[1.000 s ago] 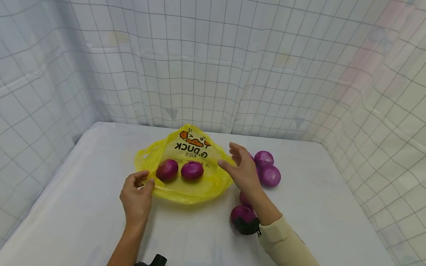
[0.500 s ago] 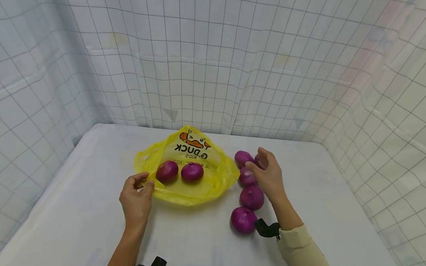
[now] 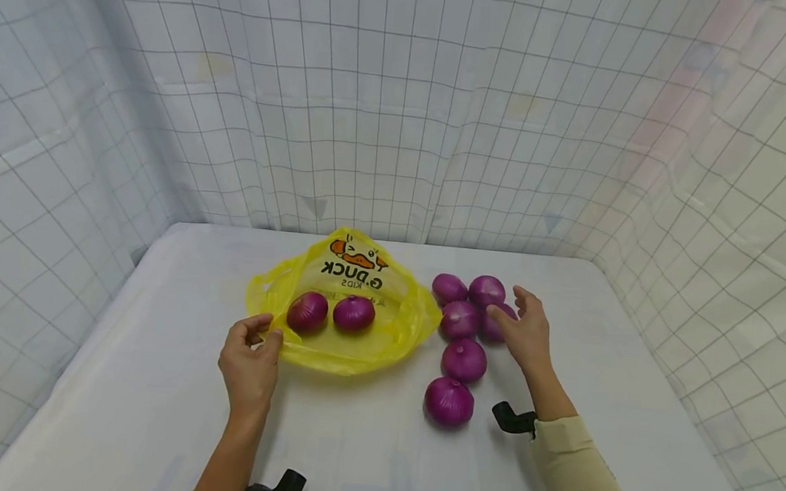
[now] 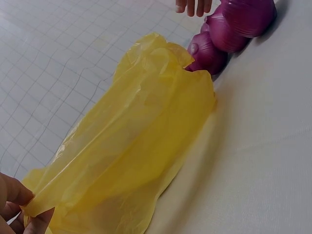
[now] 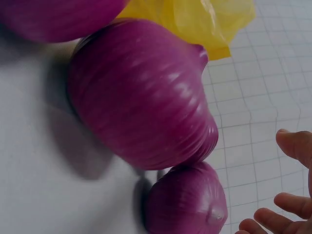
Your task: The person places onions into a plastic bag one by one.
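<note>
A yellow plastic bag [image 3: 387,349] with a duck print lies with its mouth spread toward me. Two red onions, one on the left [image 3: 307,312] and one on the right [image 3: 354,314], sit in it. My left hand [image 3: 250,360] pinches the bag's near left edge between thumb and fingers, as the left wrist view also shows. On the right, my right hand [image 3: 527,333] hovers beside a red onion [image 3: 495,326], partly covering it, with fingers spread and nothing held. In the right wrist view that hand's fingers [image 5: 292,204] stand apart from the onions.
Several more red onions stand right of the bag, from a far one [image 3: 449,288] to the nearest [image 3: 448,403]. The white-covered table [image 3: 356,436] meets a gridded white curtain [image 3: 371,155] at the back and sides.
My right hand has moved right, from over the bag's right edge past the onions to their far right side, uncovering them. The left hand keeps its pinch on the bag.
</note>
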Motion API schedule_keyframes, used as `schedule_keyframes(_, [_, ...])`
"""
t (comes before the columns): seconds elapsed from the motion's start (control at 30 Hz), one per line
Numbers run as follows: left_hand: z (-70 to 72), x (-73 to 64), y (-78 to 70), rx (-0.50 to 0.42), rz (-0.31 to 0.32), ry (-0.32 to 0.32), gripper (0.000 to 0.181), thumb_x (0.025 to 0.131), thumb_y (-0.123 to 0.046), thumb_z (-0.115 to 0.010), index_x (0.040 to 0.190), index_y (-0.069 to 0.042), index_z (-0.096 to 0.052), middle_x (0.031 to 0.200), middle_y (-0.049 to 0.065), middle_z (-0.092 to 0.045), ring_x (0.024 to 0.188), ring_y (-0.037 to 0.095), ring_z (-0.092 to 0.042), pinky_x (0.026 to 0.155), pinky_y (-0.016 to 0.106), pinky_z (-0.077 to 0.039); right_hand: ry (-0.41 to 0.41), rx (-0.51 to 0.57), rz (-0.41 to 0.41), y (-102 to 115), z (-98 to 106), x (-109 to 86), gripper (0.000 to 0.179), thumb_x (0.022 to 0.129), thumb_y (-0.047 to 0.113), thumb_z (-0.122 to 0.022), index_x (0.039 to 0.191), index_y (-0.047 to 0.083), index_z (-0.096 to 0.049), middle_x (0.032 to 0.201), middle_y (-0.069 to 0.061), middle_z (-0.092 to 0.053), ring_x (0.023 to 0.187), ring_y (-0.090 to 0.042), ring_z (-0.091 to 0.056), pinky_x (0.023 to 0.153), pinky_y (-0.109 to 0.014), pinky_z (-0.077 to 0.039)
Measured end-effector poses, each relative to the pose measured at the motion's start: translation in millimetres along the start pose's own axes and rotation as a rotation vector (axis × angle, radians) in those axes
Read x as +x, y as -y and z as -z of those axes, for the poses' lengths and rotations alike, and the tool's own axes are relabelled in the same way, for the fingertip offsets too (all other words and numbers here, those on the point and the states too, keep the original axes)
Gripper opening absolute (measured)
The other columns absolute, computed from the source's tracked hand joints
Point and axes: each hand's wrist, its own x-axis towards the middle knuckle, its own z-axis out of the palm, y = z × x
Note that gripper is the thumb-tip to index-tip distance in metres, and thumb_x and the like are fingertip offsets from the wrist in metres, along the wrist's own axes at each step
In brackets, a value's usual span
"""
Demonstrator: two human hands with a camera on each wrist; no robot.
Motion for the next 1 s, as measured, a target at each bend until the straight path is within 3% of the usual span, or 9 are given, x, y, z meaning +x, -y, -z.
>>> schedule_keyframes(0.53, [1.4,0.6,1.4,-0.003,0.012,0.019,0.022,0.083,-0.005,-0.064,0.104,-0.001,-0.065,0.098,0.008,-0.063,0.078,0.009,-0.044,0.056,0.005,-0.038,0.028,-0.095,-0.074,-30.4,-5.2,8.3,0.071,0.087,0.03,-0.062,0.143,0.0,-0.032,0.144,-0.025,-0.036,0.133,-0.038,-0.037,0.105,-0.052,-0.038])
schedule_keyframes(0.7, [1.8,0.3,1.2,0.003,0.017,0.023,0.022,0.084,-0.006,-0.064,0.105,-0.001,-0.064,0.099,0.009,-0.062,0.079,0.01,-0.044,0.056,0.005,-0.038,0.017,-0.065,-0.081,-36.0,-8.5,9.5,0.072,0.085,0.029,-0.064,0.143,0.0,-0.033,0.141,-0.026,-0.039,0.129,-0.038,-0.041,0.104,-0.05,-0.039])
schedule_keyframes(1.0, [2.5,-0.3,0.6,-0.012,0.013,0.027,0.023,0.084,-0.006,-0.064,0.106,-0.001,-0.064,0.101,0.01,-0.063,0.08,0.009,-0.044,0.056,0.005,-0.038,0.026,-0.054,-0.08,-36.9,-14.7,10.4,0.074,0.084,0.028,-0.067,0.142,-0.002,-0.033,0.143,-0.026,-0.037,0.131,-0.037,-0.038,0.11,-0.05,-0.032])
